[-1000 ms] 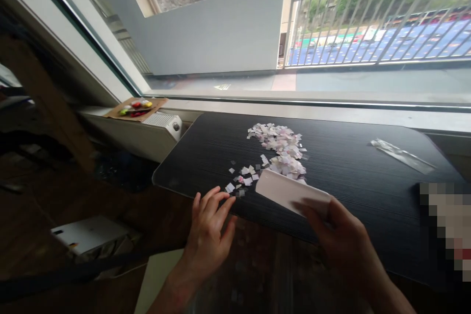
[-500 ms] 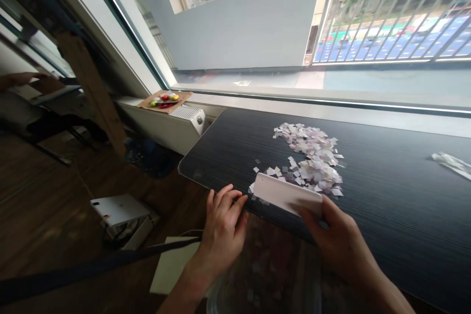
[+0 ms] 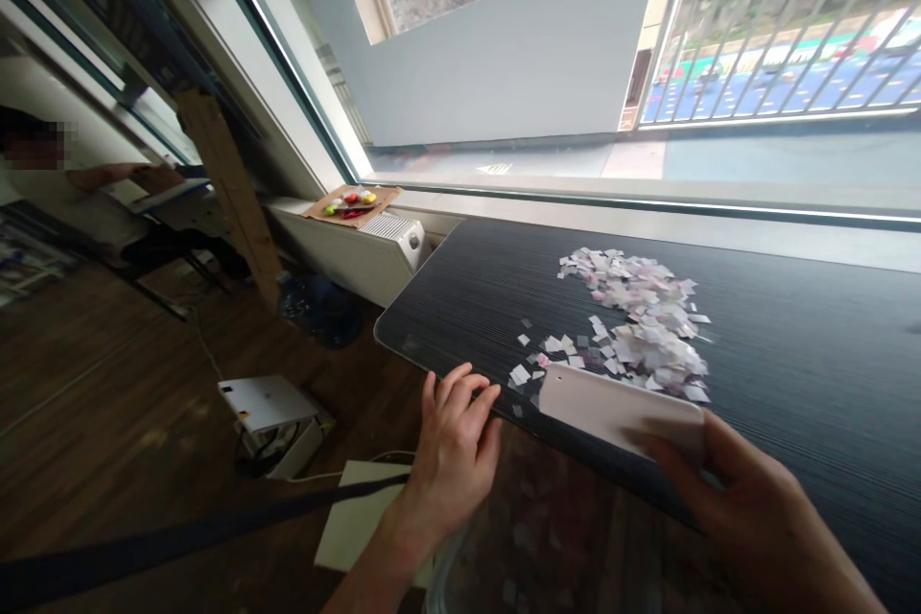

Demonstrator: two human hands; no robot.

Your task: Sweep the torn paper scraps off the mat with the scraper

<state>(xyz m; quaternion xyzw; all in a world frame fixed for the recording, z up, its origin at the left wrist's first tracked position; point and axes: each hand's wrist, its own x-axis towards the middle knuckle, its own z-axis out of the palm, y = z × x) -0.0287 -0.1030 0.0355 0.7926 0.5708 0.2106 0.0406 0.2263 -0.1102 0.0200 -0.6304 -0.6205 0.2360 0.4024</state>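
My right hand (image 3: 748, 489) grips one end of a pale, flat rectangular plate (image 3: 619, 408) with rounded corners and a small hole. The plate leans along the near edge of the black table (image 3: 460, 297), against a heap of small paper scraps (image 3: 648, 326). A few loose scraps (image 3: 519, 374) lie past its left end. With fingers spread and bent, my left hand (image 3: 457, 446) rests at the table edge and holds nothing. Below the edge, between my arms, is a clear tub (image 3: 442, 571) in shadow, with scraps dimly visible inside.
A radiator (image 3: 389, 254) stands left of the table, bearing a cardboard piece (image 3: 317, 209) with colourful items. On the floor are a large water bottle (image 3: 323, 307) and a white box (image 3: 270, 403). Far left, a person (image 3: 86, 192) sits at another table. A window runs behind.
My right hand and the plate have shifted right along the table edge, leaving a few scraps uncovered at the left. My left hand stays by the edge. The view has turned slightly left.
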